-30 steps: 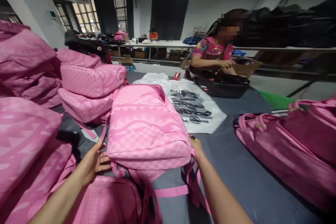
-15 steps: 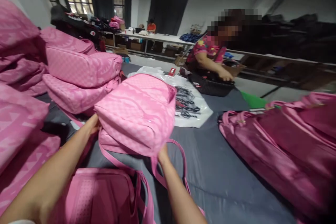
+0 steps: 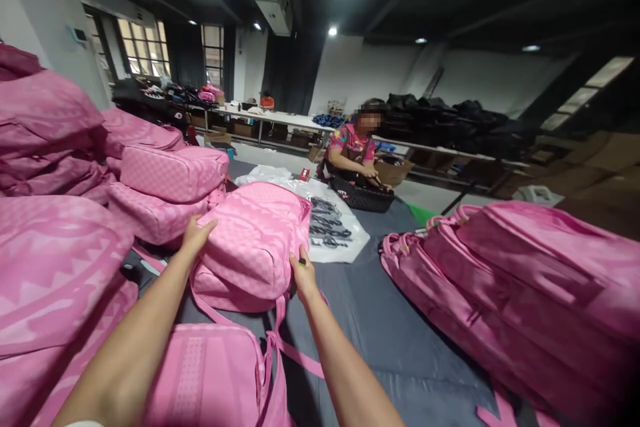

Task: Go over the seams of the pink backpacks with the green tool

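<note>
A pink checked backpack (image 3: 245, 233) lies on its back on the dark table, between my hands. My left hand (image 3: 198, 235) grips its left edge, thumb and fingers against the fabric. On the near right side my right hand (image 3: 304, 275) holds the same bag, with a small dark piece with some green at its fingers that I cannot make out. Pink straps (image 3: 300, 357) hang from the bag's near end. Just below it, another pink backpack (image 3: 215, 373) lies with its padded back panel up, partly behind my left forearm.
Stacked pink backpacks stand at left (image 3: 165, 170) and right (image 3: 500, 280). Beyond the held bag lies a white plastic bag (image 3: 345, 243) with black print. Across the grey table (image 3: 370, 320), a co-worker (image 3: 350, 150) handles a black bag (image 3: 363, 195).
The view has tilted up, showing the ceiling lights. The held backpack now lies lower and flatter. My hands have come from beneath it to its sides.
</note>
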### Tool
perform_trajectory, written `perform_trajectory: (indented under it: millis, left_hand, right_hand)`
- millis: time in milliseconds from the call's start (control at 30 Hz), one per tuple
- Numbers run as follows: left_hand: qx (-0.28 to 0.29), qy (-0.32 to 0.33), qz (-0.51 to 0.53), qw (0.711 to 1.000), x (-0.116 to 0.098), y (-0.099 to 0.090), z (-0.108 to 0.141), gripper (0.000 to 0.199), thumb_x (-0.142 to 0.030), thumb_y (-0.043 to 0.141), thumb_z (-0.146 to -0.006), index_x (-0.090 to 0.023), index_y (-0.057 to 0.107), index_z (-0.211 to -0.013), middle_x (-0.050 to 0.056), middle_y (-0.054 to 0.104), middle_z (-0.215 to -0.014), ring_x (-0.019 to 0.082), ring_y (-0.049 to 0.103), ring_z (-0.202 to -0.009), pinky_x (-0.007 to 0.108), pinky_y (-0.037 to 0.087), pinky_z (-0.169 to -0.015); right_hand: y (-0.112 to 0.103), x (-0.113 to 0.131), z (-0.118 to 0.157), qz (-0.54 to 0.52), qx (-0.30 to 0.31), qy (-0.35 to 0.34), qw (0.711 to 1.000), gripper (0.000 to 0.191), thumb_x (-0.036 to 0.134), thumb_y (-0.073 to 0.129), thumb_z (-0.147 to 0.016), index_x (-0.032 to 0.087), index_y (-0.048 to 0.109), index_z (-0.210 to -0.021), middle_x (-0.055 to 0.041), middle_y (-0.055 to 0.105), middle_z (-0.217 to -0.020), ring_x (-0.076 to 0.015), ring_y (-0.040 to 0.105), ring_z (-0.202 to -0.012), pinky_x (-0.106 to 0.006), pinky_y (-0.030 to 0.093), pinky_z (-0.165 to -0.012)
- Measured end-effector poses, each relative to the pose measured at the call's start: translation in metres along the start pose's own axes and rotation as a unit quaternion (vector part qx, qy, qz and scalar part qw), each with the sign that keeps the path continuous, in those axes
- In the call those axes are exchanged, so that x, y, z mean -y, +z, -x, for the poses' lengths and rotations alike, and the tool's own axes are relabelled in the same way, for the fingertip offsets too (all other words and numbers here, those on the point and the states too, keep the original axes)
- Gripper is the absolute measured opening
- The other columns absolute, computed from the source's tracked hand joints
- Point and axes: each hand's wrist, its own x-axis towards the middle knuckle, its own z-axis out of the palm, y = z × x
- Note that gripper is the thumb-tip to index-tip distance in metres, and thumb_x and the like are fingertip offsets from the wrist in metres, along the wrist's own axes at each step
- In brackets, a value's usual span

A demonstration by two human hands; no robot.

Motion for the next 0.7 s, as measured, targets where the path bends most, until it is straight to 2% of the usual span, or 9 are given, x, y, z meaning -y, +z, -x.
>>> perform_trajectory:
  millis: [100, 200, 333, 367, 433, 500, 567, 633, 700]
  left_hand:
    - [-0.039, 0.004, -0.034, 0.999, 0.013, -0.010, 0.008, 0.053, -0.044, 0.067, -0.079, -0.016, 0.059, -0.124, 0.016, 0.069, -0.121, 0.033, 0.065, -0.116, 0.047, 0.048, -0.106]
    - [-0.070, -0.007, -0.087, 0.994, 0.028, -0.017, 0.022, 0.057, -0.044, 0.058, -0.086, -0.015, 0.052, -0.134, 0.019, 0.063, -0.131, 0.035, 0.060, -0.125, 0.047, 0.046, -0.108]
    - [-0.054, -0.014, -0.181, 0.982, 0.033, -0.025, 0.058, 0.074, -0.050, 0.036, -0.098, -0.002, 0.026, -0.153, 0.031, 0.040, -0.152, 0.038, 0.042, -0.144, 0.052, 0.037, -0.116]
    - [-0.032, 0.003, -0.204, 0.979, 0.036, -0.031, 0.076, 0.075, -0.051, 0.035, -0.098, -0.004, 0.023, -0.156, 0.028, 0.035, -0.157, 0.036, 0.037, -0.148, 0.050, 0.033, -0.119]
    - [0.037, 0.037, -0.249, 0.967, 0.044, -0.048, 0.120, 0.071, -0.052, 0.047, -0.095, -0.014, 0.036, -0.154, 0.020, 0.038, -0.159, 0.033, 0.036, -0.149, 0.047, 0.029, -0.122]
    - [0.108, 0.050, -0.291, 0.949, 0.056, -0.072, 0.165, 0.063, -0.048, 0.064, -0.085, -0.020, 0.056, -0.141, 0.018, 0.048, -0.153, 0.037, 0.040, -0.146, 0.053, 0.027, -0.122]
    - [0.157, 0.055, -0.329, 0.930, 0.067, -0.096, 0.198, 0.063, -0.042, 0.073, -0.078, -0.022, 0.061, -0.137, 0.017, 0.049, -0.153, 0.038, 0.038, -0.147, 0.058, 0.023, -0.122]
    - [0.186, 0.066, -0.363, 0.911, 0.072, -0.116, 0.211, 0.074, -0.041, 0.077, -0.075, -0.023, 0.054, -0.143, 0.016, 0.040, -0.159, 0.037, 0.031, -0.151, 0.057, 0.021, -0.123]
    - [0.196, 0.072, -0.399, 0.893, 0.073, -0.130, 0.205, 0.082, -0.046, 0.076, -0.076, -0.018, 0.048, -0.148, 0.020, 0.036, -0.160, 0.038, 0.028, -0.152, 0.056, 0.021, -0.123]
  right_hand:
    - [0.021, 0.008, -0.007, 0.046, 0.007, -0.034, 0.998, 0.066, 0.056, 0.052, -0.081, 0.016, 0.064, -0.132, -0.0143, 0.067, -0.129, -0.0260, 0.054, -0.132, -0.045, 0.037, -0.116]
    - [0.033, 0.015, -0.011, 0.094, 0.047, -0.038, 0.994, 0.054, 0.045, 0.059, -0.077, 0.017, 0.070, -0.122, -0.0135, 0.071, -0.123, -0.0272, 0.059, -0.126, -0.040, 0.043, -0.109]
    - [0.024, 0.045, 0.027, 0.138, 0.068, -0.046, 0.987, 0.049, 0.037, 0.063, -0.073, 0.018, 0.073, -0.117, -0.0146, 0.068, -0.128, -0.0307, 0.061, -0.123, -0.043, 0.043, -0.109]
    - [0.014, 0.053, 0.049, 0.142, 0.063, -0.056, 0.986, 0.053, 0.041, 0.061, -0.075, 0.018, 0.071, -0.121, -0.0148, 0.065, -0.134, -0.0312, 0.058, -0.127, -0.044, 0.041, -0.111]
    - [-0.017, 0.063, 0.107, 0.148, 0.054, -0.062, 0.986, 0.060, 0.052, 0.057, -0.081, 0.019, 0.066, -0.131, -0.0148, 0.064, -0.136, -0.0312, 0.058, -0.128, -0.045, 0.043, -0.110]
    - [-0.056, 0.060, 0.176, 0.156, 0.060, -0.015, 0.986, 0.067, 0.064, 0.053, -0.084, 0.022, 0.063, -0.135, -0.0130, 0.076, -0.105, -0.0308, 0.069, -0.106, -0.042, 0.055, -0.092]
    - [-0.093, 0.042, 0.248, 0.165, 0.091, 0.083, 0.979, 0.078, 0.075, 0.041, -0.086, 0.018, 0.065, -0.133, -0.0083, 0.071, -0.066, -0.0296, 0.069, -0.069, -0.039, 0.057, -0.065]
    - [-0.120, 0.015, 0.317, 0.178, 0.055, 0.152, 0.971, 0.082, 0.078, 0.037, -0.086, 0.018, 0.064, -0.133, -0.0047, 0.064, -0.055, -0.0272, 0.061, -0.051, -0.039, 0.052, -0.052]
    - [-0.132, -0.016, 0.380, 0.211, -0.014, 0.132, 0.968, 0.076, 0.074, 0.047, -0.085, 0.020, 0.062, -0.136, -0.0093, 0.075, -0.079, -0.0283, 0.068, -0.064, -0.042, 0.056, -0.064]
